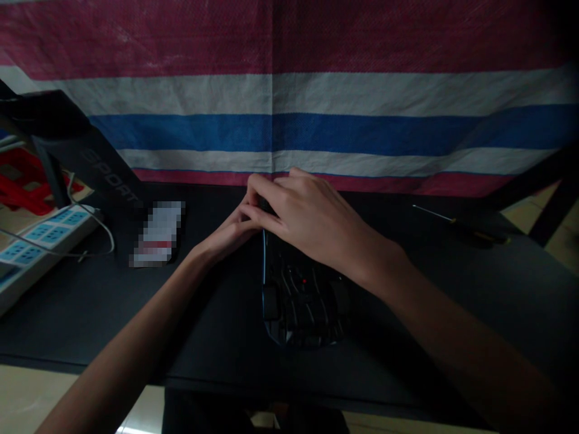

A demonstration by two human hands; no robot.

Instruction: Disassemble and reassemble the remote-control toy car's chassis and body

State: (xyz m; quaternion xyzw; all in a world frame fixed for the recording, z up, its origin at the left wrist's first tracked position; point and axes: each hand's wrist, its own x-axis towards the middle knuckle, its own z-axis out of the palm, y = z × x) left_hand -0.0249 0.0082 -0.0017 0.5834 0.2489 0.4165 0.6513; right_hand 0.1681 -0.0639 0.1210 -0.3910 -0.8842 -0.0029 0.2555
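Observation:
A dark toy car [301, 301] lies upside down on the black bench, its underside and two near wheels showing, with a small red dot near the middle. My left hand [237, 226] is closed at the car's far left corner, its fingertips mostly hidden. Over the far end of the car arches my right hand [307, 211], fingers bent and thumb meeting the left hand's fingers. What lies between the right fingertips is hidden. To the right, apart from both hands, a screwdriver [479, 232] lies with its thin shaft pointing left.
A blurred-out flat item [158, 235] rests left of my forearm. Beyond it stand a white power strip [43, 244] with a cable and a dark slanted post [104, 154] marked SPORT. A striped sheet [362, 132] hangs behind the bench [203, 337]. Dark bars flank the right edge.

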